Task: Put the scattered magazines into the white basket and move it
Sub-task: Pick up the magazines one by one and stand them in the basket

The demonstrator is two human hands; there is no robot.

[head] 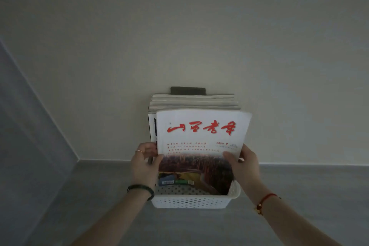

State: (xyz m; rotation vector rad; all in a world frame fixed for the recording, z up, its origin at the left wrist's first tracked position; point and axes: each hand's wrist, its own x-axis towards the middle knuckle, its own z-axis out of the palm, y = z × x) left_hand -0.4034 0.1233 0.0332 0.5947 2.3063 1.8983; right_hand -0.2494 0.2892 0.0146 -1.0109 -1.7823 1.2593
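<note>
Cream wall (179, 26), grey surface (299, 195). At 6 o'clock, left hand (144, 166) and right hand (244, 166) clamp fingers (229, 156) on a red-titled white magazine (201, 132), upright to fit the white perforated plastic basket (189, 201).

The white basket (189, 201) looks like smooth moulded plastic, its walls pierced with rows of small holes. The front magazine (201, 146) has a glossy paper cover; the magazines behind it (193, 102) show matt paper page edges. The wall (179, 36) is a matt, even painted surface, and the grey floor (99, 205) looks smooth and dull.
</note>
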